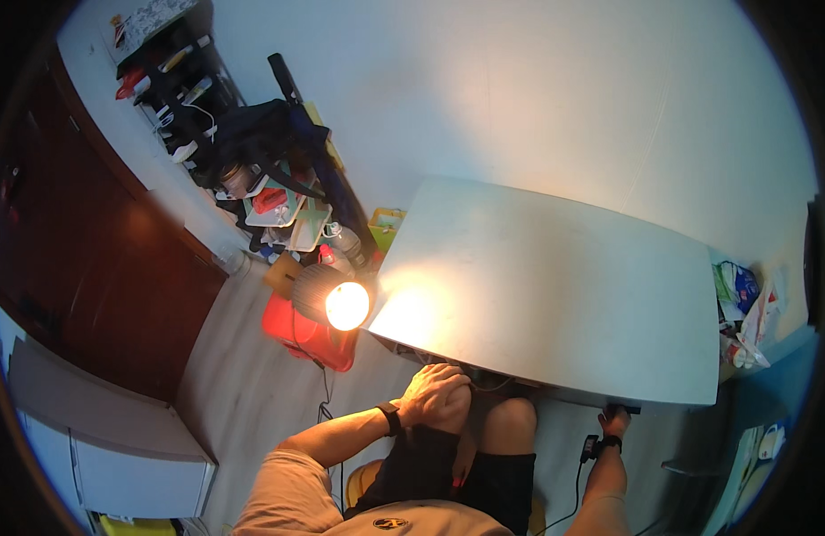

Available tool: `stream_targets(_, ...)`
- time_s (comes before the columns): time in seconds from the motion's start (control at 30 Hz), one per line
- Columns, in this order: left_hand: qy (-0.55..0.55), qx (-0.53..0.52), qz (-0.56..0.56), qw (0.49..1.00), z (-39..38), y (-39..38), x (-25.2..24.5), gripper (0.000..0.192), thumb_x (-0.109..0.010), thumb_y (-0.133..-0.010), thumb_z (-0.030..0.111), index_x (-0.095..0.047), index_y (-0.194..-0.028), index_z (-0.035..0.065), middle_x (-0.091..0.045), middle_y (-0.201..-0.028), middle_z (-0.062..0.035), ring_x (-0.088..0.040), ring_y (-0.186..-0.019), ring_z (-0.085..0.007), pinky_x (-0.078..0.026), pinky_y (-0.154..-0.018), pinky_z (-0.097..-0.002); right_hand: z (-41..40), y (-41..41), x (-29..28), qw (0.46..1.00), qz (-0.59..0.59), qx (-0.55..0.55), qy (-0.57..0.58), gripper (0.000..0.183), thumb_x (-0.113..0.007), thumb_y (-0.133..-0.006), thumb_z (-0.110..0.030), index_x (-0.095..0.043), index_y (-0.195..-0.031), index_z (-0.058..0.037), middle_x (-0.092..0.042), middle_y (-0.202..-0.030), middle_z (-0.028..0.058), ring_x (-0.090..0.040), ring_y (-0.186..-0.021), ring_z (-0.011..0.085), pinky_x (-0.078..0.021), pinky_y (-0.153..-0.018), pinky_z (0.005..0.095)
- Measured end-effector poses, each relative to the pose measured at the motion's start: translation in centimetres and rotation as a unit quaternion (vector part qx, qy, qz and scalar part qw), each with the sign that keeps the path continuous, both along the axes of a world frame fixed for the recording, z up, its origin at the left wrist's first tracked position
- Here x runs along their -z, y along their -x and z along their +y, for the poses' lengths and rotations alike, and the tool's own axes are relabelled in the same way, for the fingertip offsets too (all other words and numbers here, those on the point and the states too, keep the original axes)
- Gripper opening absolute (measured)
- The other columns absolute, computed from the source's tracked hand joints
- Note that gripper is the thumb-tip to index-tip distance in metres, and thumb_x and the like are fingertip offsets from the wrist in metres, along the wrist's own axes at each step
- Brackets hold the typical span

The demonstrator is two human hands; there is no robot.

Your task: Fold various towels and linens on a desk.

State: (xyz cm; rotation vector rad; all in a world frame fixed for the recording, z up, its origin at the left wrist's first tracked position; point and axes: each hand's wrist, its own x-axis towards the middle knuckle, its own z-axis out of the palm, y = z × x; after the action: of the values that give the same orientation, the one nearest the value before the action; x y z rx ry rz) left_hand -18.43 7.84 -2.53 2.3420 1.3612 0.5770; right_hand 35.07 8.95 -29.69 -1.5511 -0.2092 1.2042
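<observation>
My left hand [437,393] rests over my bent left knee, and nothing shows in it. A dark band circles that wrist. Far to the right, my right hand [613,421] reaches the front edge of the white tabletop [553,295]. It touches a small black part [625,409] at the edge's underside; its fingertips are hidden there. A small black device [589,447] with a cable sits by the right wrist, which wears a dark strap. The tabletop is bare apart from a bright patch of light.
A lit lamp [347,305] with a ribbed shade stands off the table's left corner, above a red plastic bin [309,328]. Cables hang beside it. A cluttered rack [252,154] is behind. Plastic packages [737,291] lie past the table's right end. A brown door [98,234] is at left.
</observation>
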Motion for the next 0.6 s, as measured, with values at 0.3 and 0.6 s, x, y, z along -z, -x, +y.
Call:
stream_targets(0.3, 0.007, -0.009, -0.013, 1.0, -0.2, 1.6, 0.1, 0.046, -0.063, -0.075, 0.03, -0.059, -0.114, 0.0053, -0.058, -0.117, -0.0147, -0.053, -0.111, -0.033, -0.041, -0.096, -0.043, -0.3, 1.7, -2.2, 0.999, 0.015, 0.046, -0.009, 0.018, -0.056, -0.084, -0.024, -0.057, -0.096, -0.0106, -0.06, -0.078, 0.0058, -0.057, -0.068, 0.0203, -0.0446, -0.06, 0.0408)
stream_targets(0.6, 0.012, -0.005, -0.024, 1.0, -0.1, 2.5, -0.2, 0.046, -0.062, -0.076, 0.031, -0.059, -0.114, 0.005, -0.058, -0.117, -0.0155, -0.054, -0.11, -0.034, -0.042, -0.096, -0.0438, -0.4, 3.0, -4.6, 0.997, 0.022, 0.066, 0.021, 0.013, -0.053, -0.086, -0.024, -0.057, -0.09, -0.0123, -0.056, -0.074, 0.0036, -0.056, -0.07, 0.0187, -0.0433, -0.064, 0.0412)
